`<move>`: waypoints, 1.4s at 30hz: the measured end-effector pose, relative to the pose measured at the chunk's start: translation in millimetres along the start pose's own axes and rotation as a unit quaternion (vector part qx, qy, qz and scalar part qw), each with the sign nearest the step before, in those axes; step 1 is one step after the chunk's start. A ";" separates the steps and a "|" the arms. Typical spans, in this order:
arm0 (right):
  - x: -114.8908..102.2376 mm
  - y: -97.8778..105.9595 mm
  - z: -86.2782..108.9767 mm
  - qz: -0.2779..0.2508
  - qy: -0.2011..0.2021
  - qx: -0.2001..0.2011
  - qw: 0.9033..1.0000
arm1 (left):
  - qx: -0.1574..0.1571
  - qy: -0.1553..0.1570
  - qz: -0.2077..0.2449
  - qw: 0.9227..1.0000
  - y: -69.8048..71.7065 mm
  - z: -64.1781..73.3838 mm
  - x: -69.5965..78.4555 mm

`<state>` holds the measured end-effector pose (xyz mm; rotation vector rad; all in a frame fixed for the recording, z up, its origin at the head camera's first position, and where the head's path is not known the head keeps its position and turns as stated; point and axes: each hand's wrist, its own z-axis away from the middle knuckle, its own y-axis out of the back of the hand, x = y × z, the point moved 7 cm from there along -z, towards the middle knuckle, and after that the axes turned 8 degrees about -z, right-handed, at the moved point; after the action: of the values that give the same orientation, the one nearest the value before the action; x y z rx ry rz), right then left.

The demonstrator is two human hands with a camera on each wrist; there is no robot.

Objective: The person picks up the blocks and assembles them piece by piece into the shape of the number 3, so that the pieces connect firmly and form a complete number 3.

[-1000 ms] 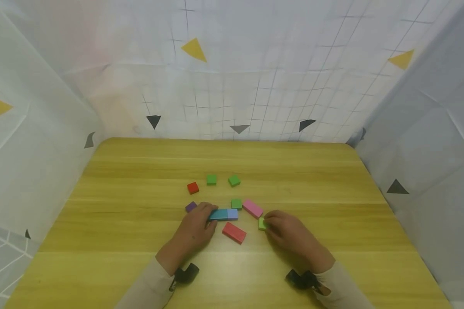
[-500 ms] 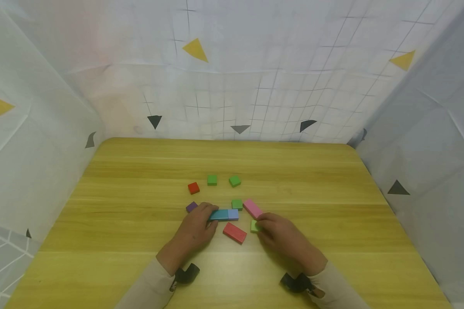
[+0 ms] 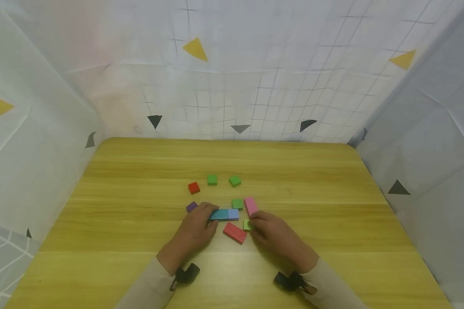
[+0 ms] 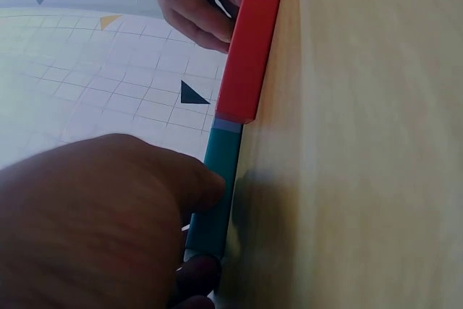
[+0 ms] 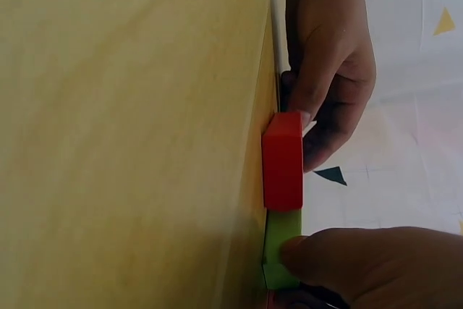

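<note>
My left hand (image 3: 195,227) pinches a long teal block (image 4: 217,186) lying on the table, thumb on its near side. A short light blue block (image 3: 233,214) sits against the teal block's right end. With thumb and fingers, my right hand (image 3: 276,236) grips a lime green block (image 3: 246,225), its right end hidden under the fingers. A pink block (image 3: 250,205) stands just behind the right fingertips, seemingly touching them. Between the hands, nearer the front, a long red block (image 3: 235,233) lies slantwise; the right wrist view shows it in front of the lime green block (image 5: 281,240).
A green block (image 3: 237,204) lies just behind the light blue one. Farther back are two more green blocks (image 3: 212,180) and a small red block (image 3: 193,188). Left of them, a purple block (image 3: 191,207) is near the left fingers. White patterned cloth (image 3: 232,86) surrounds the wooden table (image 3: 313,180).
My right hand has slid the lime green block left, toward the light blue block. The pink block has turned to point more front-to-back. My left hand stays on the teal block.
</note>
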<state>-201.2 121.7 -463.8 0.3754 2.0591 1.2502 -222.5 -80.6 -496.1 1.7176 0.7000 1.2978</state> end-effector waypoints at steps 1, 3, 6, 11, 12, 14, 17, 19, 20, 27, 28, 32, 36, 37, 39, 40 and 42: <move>-0.8 -0.4 -1.1 0.000 0.001 0.000 1.000 | 0.001 -0.001 0.001 1.000 0.1 -0.1 0.2; -3.0 -1.0 -2.7 -0.003 0.003 -0.001 1.000 | 0.001 -0.001 0.001 1.000 0.0 -0.2 0.4; -5.1 -3.1 -4.4 -0.005 0.010 0.000 1.000 | 0.002 -0.002 0.001 1.000 0.6 -0.1 0.9; -8.3 -7.0 -7.8 -0.005 0.020 0.005 1.000 | 0.002 -0.001 0.001 1.000 1.5 0.3 0.7; -9.2 -7.3 -8.5 -0.008 0.022 0.007 1.000 | 0.001 -0.001 0.001 1.000 1.6 0.3 0.5; -10.6 -8.4 -9.1 -0.010 0.027 0.011 1.000 | 0.001 -0.001 0.000 1.000 1.9 0.2 0.7; -12.3 -10.1 -9.7 -0.012 0.033 0.016 0.999 | -0.001 0.001 0.000 1.000 1.9 -0.1 0.7; -12.9 -10.8 -10.3 -0.012 0.034 0.019 0.999 | 0.000 0.000 0.001 1.000 2.4 0.0 1.2; -13.4 -10.8 -10.7 -0.012 0.035 0.020 0.999 | 0.001 0.000 0.002 1.000 2.5 0.1 1.3; -13.4 -12.1 -13.1 -0.003 0.031 0.023 0.999 | 0.004 -0.004 -0.001 1.000 3.2 -0.1 1.8; -13.3 -12.3 -13.3 -0.002 0.031 0.022 0.999 | 0.005 -0.006 -0.002 1.000 3.4 -0.1 1.9; -13.7 -12.7 -14.4 -0.003 0.037 0.024 0.999 | 0.005 -0.003 -0.004 1.000 2.6 -0.5 0.4; -14.5 -12.5 -15.4 -0.004 0.043 0.027 0.999 | 0.000 0.003 -0.002 1.000 1.6 -0.7 -0.9; -14.7 -12.4 -15.6 -0.003 0.044 0.026 0.999 | 0.000 0.003 0.000 1.000 1.7 -0.7 -0.9; -14.9 -12.4 -15.8 0.000 0.046 0.026 0.999 | 0.000 0.003 0.004 1.000 2.0 -0.6 -0.5; -15.2 -12.4 -15.9 0.002 0.048 0.025 0.999 | 0.001 0.001 0.004 1.000 2.5 -0.4 0.1; -15.2 -12.3 -15.9 0.004 0.049 0.025 0.998 | 0.003 -0.002 0.005 1.000 3.2 -0.2 1.0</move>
<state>-199.9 96.5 -463.5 0.3514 2.1770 1.2470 -222.5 -81.2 -492.8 1.7308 0.6937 1.2993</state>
